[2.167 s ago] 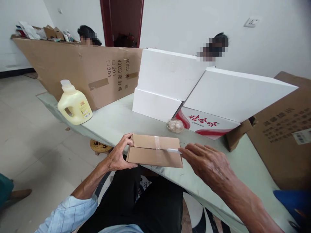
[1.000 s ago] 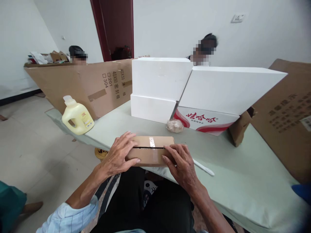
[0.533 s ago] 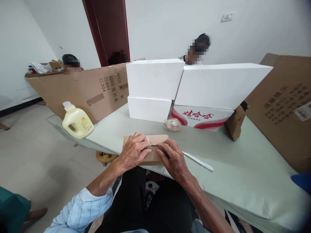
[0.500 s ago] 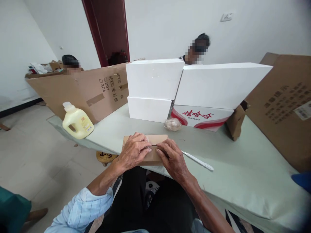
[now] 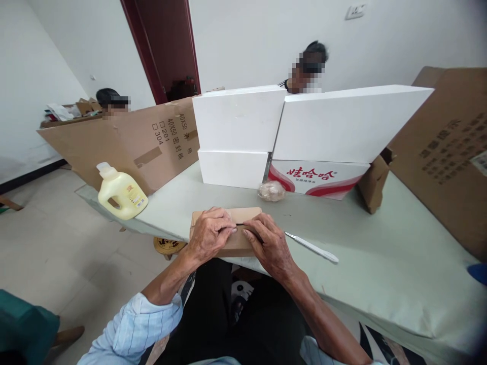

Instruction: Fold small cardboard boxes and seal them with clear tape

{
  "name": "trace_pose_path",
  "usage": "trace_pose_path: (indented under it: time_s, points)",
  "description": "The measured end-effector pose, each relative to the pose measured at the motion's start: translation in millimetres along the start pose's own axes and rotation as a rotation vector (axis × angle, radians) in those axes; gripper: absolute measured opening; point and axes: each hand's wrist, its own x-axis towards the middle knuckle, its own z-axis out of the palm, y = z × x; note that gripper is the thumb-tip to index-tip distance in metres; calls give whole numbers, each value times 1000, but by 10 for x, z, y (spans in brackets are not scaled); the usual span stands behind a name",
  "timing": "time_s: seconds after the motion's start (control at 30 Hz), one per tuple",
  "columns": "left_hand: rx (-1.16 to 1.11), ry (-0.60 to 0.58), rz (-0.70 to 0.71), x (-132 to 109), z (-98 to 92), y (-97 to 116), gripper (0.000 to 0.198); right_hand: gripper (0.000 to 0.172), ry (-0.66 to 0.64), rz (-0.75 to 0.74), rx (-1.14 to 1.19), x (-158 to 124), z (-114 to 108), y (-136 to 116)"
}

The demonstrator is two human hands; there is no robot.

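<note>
A small brown cardboard box point(image 5: 243, 215) lies flat at the near edge of the pale green table point(image 5: 380, 253). My left hand point(image 5: 210, 234) rests on its left half with the fingers curled at the centre seam. My right hand point(image 5: 268, 244) lies on the right half, its fingertips meeting the left hand's at the same dark slit between the flaps. Both hands press and pinch on the box top. A white knife point(image 5: 312, 247) lies on the table just right of my right hand, touching neither hand.
White foam boxes point(image 5: 236, 121) and a red-printed carton point(image 5: 315, 178) stand behind. A small wrapped lump point(image 5: 271, 190) lies in front of them. A yellow jug point(image 5: 120, 192) sits at the table's left end. Big cardboard sheets point(image 5: 125, 142) lean on both sides. Two people sit beyond.
My right hand put down the white knife and moved onto the box. Both hands slid inward along the top until their fingertips met at the seam.
</note>
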Motion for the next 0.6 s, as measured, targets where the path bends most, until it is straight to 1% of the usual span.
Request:
trace_pose_path:
  time_s: [0.07,0.2,0.27,0.43,0.6]
  points:
    - [23,3,37,1,7,5,22,14,0,-4,2,3,0,-4]
    - [183,17,126,-28,32,19,25,14,17,-23,-15,4,5,-1]
    - [214,16,146,-48,45,27,26,13,26,-35,-13,7,11,4]
    - [134,-14,173,-86,21,89,25,11,37,-43,-2,8,22,20]
    - [-40,-69,168,-112,-111,167,21,11,30,-41,-8,-12,25,26]
